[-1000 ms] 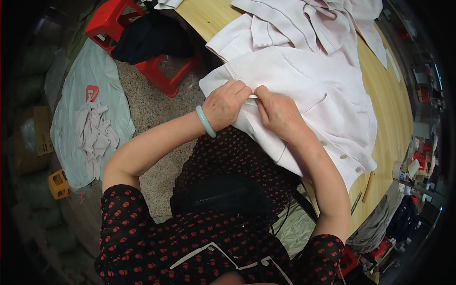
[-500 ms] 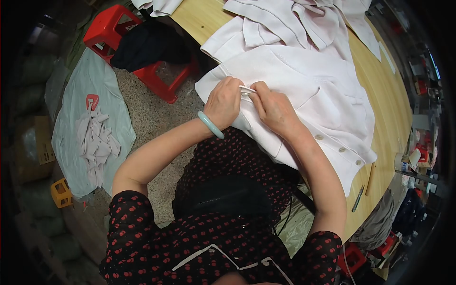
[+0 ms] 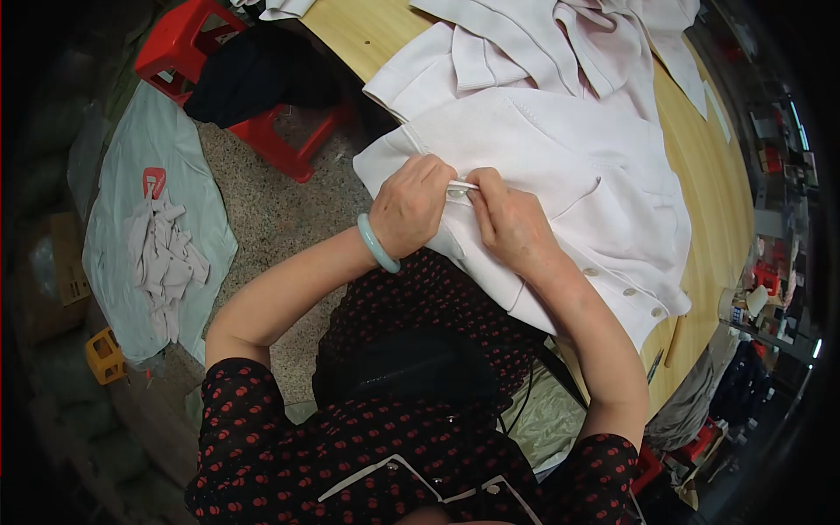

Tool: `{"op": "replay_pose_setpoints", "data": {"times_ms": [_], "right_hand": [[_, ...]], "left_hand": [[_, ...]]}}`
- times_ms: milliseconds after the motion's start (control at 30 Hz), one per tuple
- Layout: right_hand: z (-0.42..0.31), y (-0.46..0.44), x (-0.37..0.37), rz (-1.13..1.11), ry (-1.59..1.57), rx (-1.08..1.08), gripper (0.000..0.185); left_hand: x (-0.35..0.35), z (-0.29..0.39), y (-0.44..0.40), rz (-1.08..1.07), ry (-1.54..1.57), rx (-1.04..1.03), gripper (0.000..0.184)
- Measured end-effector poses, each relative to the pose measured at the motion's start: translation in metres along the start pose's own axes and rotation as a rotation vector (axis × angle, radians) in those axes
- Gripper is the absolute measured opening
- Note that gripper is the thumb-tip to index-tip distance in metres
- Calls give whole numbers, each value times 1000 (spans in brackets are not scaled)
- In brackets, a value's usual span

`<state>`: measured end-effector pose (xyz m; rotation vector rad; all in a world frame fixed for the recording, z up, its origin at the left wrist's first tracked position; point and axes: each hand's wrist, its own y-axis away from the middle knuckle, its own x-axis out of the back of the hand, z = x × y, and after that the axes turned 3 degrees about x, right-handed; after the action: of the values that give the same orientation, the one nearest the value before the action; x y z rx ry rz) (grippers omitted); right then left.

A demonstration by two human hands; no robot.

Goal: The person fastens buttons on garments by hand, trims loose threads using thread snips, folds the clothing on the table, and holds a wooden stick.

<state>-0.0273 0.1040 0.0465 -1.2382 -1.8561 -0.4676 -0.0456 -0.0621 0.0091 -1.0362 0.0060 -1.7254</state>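
A pale pinkish-white knit cardigan [image 3: 560, 149] lies spread over the table's near edge, with several round buttons along its front band at the right. My left hand [image 3: 413, 203], with a pale green bangle above the wrist, pinches the garment's edge. Close beside it, my right hand [image 3: 510, 214] grips the same edge between thumb and fingers. A short stretch of the band is held up between both hands, and a button [image 3: 457, 190] shows there. The fingertips partly cover the cloth they hold.
More pale knit garments [image 3: 507, 44] are heaped at the table's far side. A wooden stick [image 3: 675, 341] and a pen-like tool [image 3: 654, 366] lie on the wooden table [image 3: 713, 245]. Red stools [image 3: 179, 44] with dark cloth stand left, near a plastic sheet [image 3: 114, 254] holding pale fabric pieces [image 3: 166, 262].
The view has shifted slightly. Both hands keep their pinch on the cardigan's edge, and the button between them shows a little more plainly.
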Motion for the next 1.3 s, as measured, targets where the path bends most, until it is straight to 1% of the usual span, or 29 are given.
{"op": "replay_pose_setpoints", "data": {"times_ms": [67,167,367,433,533,633,733,833,933,1033,1133,1233,1300], "right_hand": [[-3,0,-2,62,-26,7,10],[0,1,-5,66,7,34,12],[-2,-2,-1,24,-14,0,8],[0,-3,-1,16,-11,-3,11],[2,-3,-1,30,-10,-26,11],[3,-3,-3,90,-71,5,8],[4,0,-4,120,-95,55,10],[2,1,-3,99,-98,51,11],[1,2,-3,115,-84,51,12],[2,3,-3,120,-80,53,12],[4,3,-4,127,-67,62,12],[5,3,-7,138,-34,68,10],[5,3,-8,146,-13,67,9]], "left_hand": [[1,-2,0,-9,23,-12,15],[2,-5,-1,-23,41,-18,15],[2,-8,1,-33,53,-30,13],[2,-8,0,-33,40,-41,12],[2,-6,-1,-26,19,-34,6],[7,-7,-4,-79,33,8,6],[14,-8,-5,-163,115,52,10],[20,-6,-4,-188,173,57,11],[22,0,-2,-169,158,37,11],[25,5,-1,-199,122,22,11],[22,7,2,-175,-33,-51,16],[15,6,7,-127,-174,-74,22],[11,5,8,-90,-212,-85,23]]}}
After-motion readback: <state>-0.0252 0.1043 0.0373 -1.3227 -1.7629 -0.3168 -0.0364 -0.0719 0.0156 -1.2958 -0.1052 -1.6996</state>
